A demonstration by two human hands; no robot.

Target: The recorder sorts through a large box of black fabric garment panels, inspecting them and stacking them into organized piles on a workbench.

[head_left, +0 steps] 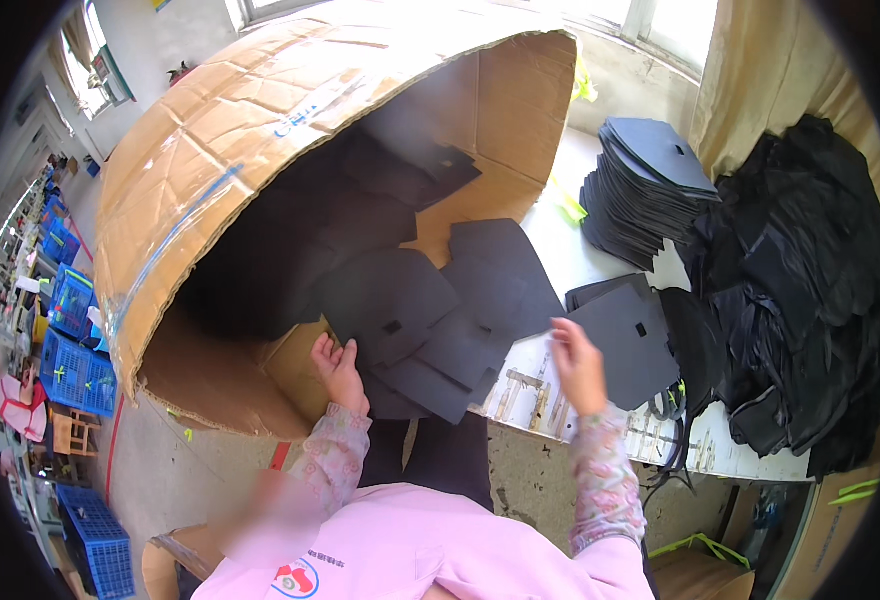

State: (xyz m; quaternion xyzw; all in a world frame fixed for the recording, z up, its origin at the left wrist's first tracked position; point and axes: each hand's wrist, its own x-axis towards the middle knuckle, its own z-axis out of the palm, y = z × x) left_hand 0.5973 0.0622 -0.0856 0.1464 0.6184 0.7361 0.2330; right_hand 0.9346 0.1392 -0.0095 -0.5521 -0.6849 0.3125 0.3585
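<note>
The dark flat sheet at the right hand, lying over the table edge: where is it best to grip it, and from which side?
Probably at its near left edge, where the right hand is already. The dark sheet is thin and flat, and this edge looks free of the table. Pinch it from the left, fingers above and below. Its right side lies against the black pile.
</note>
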